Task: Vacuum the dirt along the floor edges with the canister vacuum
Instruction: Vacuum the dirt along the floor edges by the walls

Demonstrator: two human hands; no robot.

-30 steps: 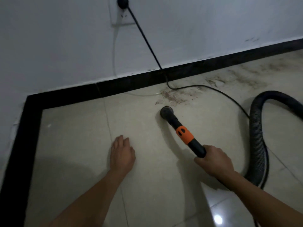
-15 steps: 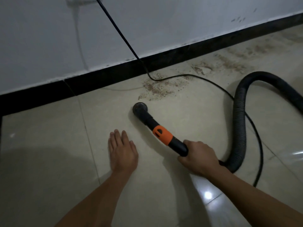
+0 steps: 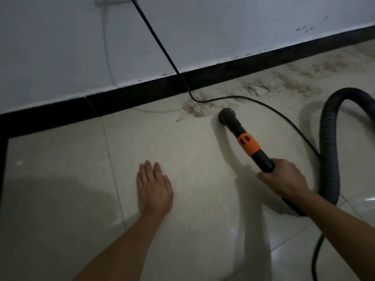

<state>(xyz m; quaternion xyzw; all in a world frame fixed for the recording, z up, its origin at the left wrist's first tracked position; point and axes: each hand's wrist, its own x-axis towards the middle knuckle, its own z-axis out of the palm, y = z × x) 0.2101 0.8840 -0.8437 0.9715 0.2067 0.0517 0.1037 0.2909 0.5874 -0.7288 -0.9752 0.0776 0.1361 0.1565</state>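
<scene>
My right hand [image 3: 284,178] grips the black vacuum wand [image 3: 261,159] just behind its orange collar [image 3: 249,145]. The wand's round nozzle [image 3: 227,116] sits on the beige tile floor at the right edge of a patch of brown dirt [image 3: 194,107] beside the black baseboard [image 3: 142,98]. More dirt [image 3: 292,86] trails to the right along the wall. The ribbed black hose [image 3: 329,151] loops behind my right hand. My left hand [image 3: 154,187] rests flat on the floor with straight fingers, well left of the nozzle. The canister is out of view.
A black power cord [image 3: 160,45] hangs down the white wall [image 3: 203,27], crosses the dirt and runs right along the floor under the hose. A thin pale cable [image 3: 154,111] lies along the baseboard. A room corner with black border is at far left [image 3: 3,151].
The nozzle has moved up toward the baseboard and now touches the dirt patch. My view has shifted left. My left hand stays flat on the floor.
</scene>
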